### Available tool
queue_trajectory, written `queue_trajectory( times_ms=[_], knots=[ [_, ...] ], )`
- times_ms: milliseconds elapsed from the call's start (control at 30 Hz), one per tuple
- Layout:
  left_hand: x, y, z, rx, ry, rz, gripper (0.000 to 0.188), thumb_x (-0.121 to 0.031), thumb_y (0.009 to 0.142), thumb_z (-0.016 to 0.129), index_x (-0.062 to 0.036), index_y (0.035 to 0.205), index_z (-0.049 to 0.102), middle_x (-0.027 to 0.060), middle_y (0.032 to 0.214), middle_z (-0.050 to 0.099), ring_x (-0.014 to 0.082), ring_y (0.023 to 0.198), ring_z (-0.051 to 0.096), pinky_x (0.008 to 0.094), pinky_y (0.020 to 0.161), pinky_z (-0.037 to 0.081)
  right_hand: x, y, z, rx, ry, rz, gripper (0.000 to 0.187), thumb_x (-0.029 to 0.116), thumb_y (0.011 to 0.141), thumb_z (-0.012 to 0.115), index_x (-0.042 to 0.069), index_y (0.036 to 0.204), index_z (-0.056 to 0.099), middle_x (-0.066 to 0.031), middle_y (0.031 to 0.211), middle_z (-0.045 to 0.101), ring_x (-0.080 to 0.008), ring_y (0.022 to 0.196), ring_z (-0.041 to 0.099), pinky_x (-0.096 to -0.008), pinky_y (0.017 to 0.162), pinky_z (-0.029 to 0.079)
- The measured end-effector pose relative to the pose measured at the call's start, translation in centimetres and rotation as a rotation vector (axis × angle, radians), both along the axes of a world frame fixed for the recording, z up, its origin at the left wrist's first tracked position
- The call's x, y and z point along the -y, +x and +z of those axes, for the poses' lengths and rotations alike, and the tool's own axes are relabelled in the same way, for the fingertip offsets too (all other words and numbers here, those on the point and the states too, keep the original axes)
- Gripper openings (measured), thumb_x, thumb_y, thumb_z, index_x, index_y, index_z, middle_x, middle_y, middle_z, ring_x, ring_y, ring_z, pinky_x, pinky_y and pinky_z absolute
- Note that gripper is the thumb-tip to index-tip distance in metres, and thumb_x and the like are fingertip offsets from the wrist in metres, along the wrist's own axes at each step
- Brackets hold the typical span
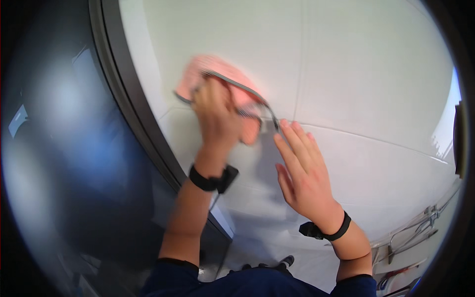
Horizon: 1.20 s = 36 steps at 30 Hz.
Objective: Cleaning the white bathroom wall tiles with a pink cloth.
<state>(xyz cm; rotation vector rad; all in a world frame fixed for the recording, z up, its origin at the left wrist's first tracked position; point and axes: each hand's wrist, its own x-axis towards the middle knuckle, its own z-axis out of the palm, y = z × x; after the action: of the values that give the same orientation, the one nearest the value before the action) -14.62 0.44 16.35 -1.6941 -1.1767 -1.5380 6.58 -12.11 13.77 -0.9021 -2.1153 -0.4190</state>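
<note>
Your left hand (217, 116) has its grip closed on a pink cloth (210, 64) with dark grey edging; both are blurred, so the exact placing of the fingers cannot be told. The cloth lies bunched against the pale tiled wall (376, 64), left of centre, spanning the horizontal joint between the tiles and near the dark frame (131, 106). One edged strip of it runs down to the right, ending just beside the fingertips of your right hand (307, 173); whether the two touch cannot be established. The right grip holds nothing: its fingers are extended close together, pointing up and to the left, with the thumb standing apart, palm toward the wall. Contact between that palm and the tiles cannot be confirmed. You wear a black strap with a rectangular black piece (227, 179) on the left wrist and a black band (342, 228) on the right. A dark glossy panel (69, 163) fills the left side, beyond the frame. Below are your navy shirt (257, 284) and a dark shoe (288, 260); metal rails (433, 215) are noted at lower right.
</note>
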Motion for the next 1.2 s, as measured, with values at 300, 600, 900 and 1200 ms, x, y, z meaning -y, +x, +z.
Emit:
queue_trajectory(
  times_ms=[300,600,900,1200],
  knots=[
    [-1.1,4.2,12.4,-0.157,0.279,0.138,0.048,-0.018,0.088,0.062,-0.0011,0.133,0.057,0.0259,0.146,0.051,0.0456,0.123,0.051,0.0609,0.1,0.036,2.9,5.6,-7.6,-0.42,0.033,-0.157,0.042,-0.007,0.084,0.061,-0.002,0.126,0.065,-0.0232,0.132,0.064,-0.0414,0.123,0.061,-0.0468,0.101,0.05],
    [2.8,9.4,-1.1,-0.518,0.068,-0.601,0.03,-0.027,0.08,0.069,-0.0199,0.109,0.067,0.0072,0.109,0.065,0.0326,0.101,0.062,0.0553,0.084,0.046,4.2,7.2,-30.1,-0.198,-0.802,-0.156,0.017,0.019,0.097,0.063,0.009,0.101,0.076,-0.0131,0.077,0.073,-0.0327,0.069,0.071,-0.0427,0.063,0.056],
    [-1.6,2.1,9.0,-0.217,0.388,0.104,0.076,-0.027,0.08,0.071,0.0101,0.14,0.046,0.0298,0.146,0.043,0.0474,0.131,0.043,0.0605,0.103,0.036,22.0,23.1,-65.1,-0.075,-1.311,-0.73,0.034,0.032,0.093,0.058,0.006,0.085,0.079,-0.013,0.089,0.078,-0.035,0.084,0.074,-0.045,0.084,0.059],
    [-1.0,11.7,23.2,-0.468,0.574,0.043,0.065,-0.018,0.086,0.063,0.0008,0.147,0.049,0.0224,0.142,0.057,0.0417,0.126,0.054,0.0551,0.109,0.037,31.6,26.4,-64.1,-0.678,-1.888,-0.885,0.02,0.017,0.087,0.063,0.003,0.088,0.077,-0.0183,0.086,0.076,-0.0354,0.083,0.073,-0.0456,0.071,0.057]
  ],
)
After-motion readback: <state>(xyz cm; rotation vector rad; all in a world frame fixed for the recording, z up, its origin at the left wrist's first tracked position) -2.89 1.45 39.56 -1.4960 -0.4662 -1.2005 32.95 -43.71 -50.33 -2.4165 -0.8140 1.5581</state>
